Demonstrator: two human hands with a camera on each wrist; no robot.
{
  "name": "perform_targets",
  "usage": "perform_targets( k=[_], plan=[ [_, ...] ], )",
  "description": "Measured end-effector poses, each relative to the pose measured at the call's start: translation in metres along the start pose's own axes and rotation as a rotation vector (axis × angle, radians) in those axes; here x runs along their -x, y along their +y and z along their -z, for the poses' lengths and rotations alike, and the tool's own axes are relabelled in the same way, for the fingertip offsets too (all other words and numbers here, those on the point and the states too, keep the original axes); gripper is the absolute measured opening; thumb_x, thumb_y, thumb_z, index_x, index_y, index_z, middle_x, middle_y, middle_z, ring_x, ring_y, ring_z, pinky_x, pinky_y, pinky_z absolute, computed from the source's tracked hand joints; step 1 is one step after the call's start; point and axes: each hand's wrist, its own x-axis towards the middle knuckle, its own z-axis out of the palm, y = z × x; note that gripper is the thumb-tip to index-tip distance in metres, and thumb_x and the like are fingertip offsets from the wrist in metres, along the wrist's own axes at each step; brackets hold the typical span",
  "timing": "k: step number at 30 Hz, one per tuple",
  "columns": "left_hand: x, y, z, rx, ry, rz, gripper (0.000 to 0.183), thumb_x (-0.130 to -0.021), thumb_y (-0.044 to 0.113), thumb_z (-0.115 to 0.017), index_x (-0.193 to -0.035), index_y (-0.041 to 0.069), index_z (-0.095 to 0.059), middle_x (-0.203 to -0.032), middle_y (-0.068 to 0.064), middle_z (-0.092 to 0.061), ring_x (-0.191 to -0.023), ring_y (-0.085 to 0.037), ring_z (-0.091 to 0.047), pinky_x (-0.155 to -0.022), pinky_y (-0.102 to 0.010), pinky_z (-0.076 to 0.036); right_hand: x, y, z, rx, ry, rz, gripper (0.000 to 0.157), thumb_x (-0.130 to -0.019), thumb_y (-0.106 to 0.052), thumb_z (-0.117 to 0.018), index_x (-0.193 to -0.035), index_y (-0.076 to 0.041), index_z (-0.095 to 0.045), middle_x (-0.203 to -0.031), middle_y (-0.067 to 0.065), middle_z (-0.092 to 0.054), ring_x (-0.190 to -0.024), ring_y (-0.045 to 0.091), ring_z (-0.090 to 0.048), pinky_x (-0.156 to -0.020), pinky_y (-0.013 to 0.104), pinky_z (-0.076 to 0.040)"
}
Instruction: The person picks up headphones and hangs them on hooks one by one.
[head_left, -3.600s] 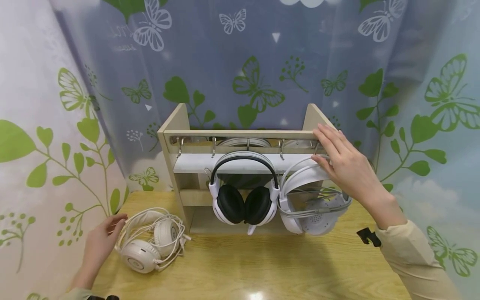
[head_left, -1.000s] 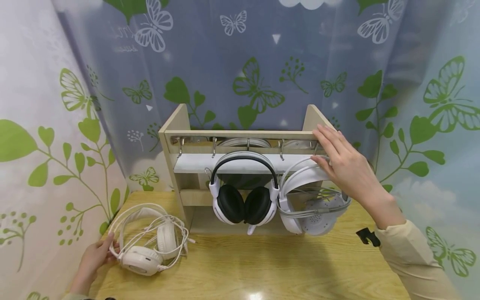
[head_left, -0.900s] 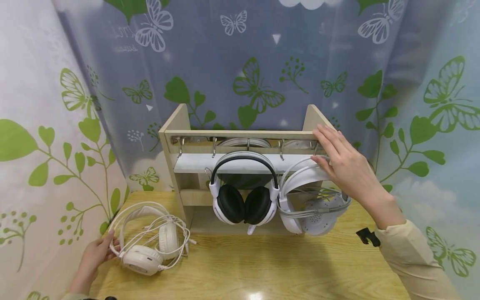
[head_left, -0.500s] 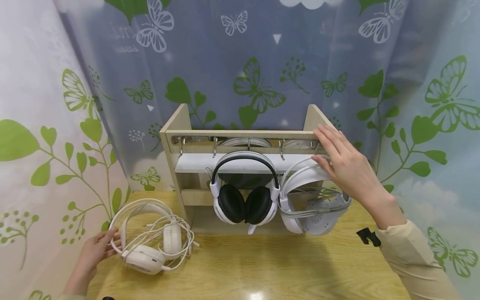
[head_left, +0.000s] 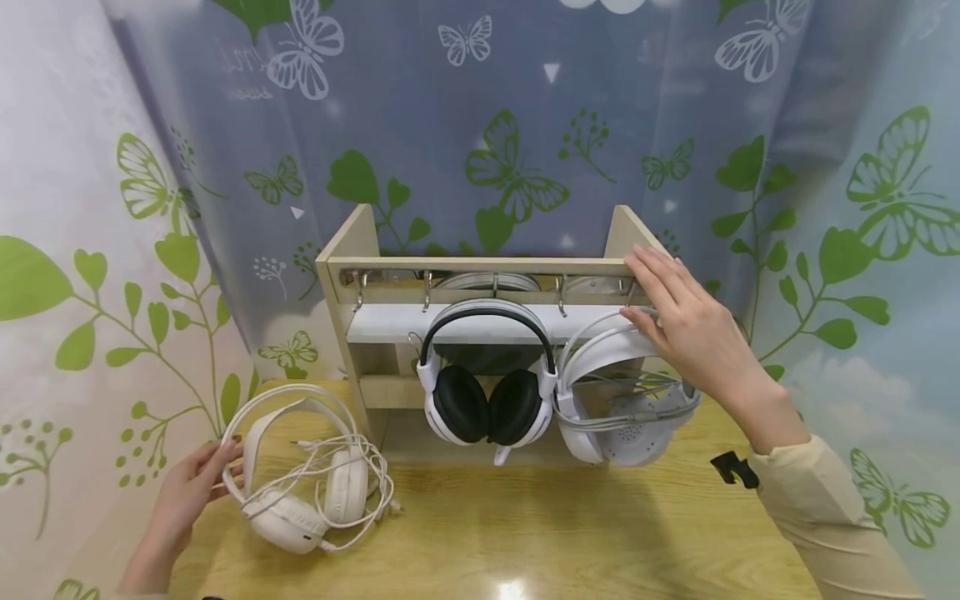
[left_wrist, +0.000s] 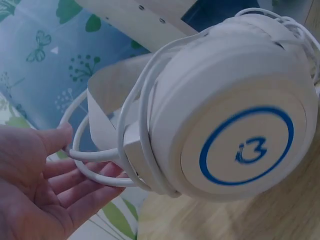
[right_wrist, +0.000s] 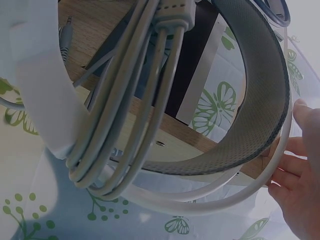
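In the head view my left hand [head_left: 187, 492] pinches the outer band of white headphones [head_left: 288, 517], a loose bundle of white cable across their ear cups. The left wrist view shows thumb and fingers around the thin band, beside an ear cup [left_wrist: 240, 145] with a blue ring. My right hand [head_left: 686, 333] rests with straight fingers on the right end of the wooden rack's top rail [head_left: 465, 265]. Its thumb lies by the headband of hanging white headphones [head_left: 585, 433] with grey cable. In the middle hang white headphones with black ear pads [head_left: 461, 404].
Metal hooks [head_left: 427, 292] line the rack's front rail, with a white shelf [head_left: 390, 323] behind them. The rack stands on a wooden table [head_left: 525, 525] against a patterned curtain [head_left: 420, 100]. A black clip [head_left: 735, 469] shows by the right cuff.
My left hand has gone from beside the white headphones to pinching their band; the band has risen and the headphones have shifted slightly right. The right hand stays on the rack.
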Motion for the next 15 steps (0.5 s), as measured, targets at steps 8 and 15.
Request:
perform_targets(
  k=[8, 15],
  plan=[
    [0.003, 0.014, -0.005, -0.026, 0.02, -0.14, 0.053, -0.109, 0.027, -0.049, -0.142, -0.015, -0.045, -0.103, 0.031, -0.065, -0.091, 0.006, -0.068, -0.075, -0.025, -0.06, 0.0, 0.0, 0.0, 0.004, 0.005, 0.001, 0.069, -0.109, -0.05, -0.031, -0.151, 0.004, -0.042, -0.154, 0.024, -0.043, -0.142, 0.041, -0.041, -0.123, 0.043, -0.024],
    [0.007, 0.021, -0.009, -0.074, 0.081, -0.177, 0.053, -0.108, 0.025, -0.051, -0.142, -0.016, -0.045, -0.106, 0.034, -0.062, -0.09, 0.01, -0.066, -0.073, -0.021, -0.059, -0.001, 0.0, 0.0, -0.001, 0.006, 0.001, 0.069, -0.109, -0.05, -0.032, -0.151, 0.004, -0.042, -0.154, 0.023, -0.043, -0.143, 0.04, -0.041, -0.124, 0.041, -0.022]
  ],
)
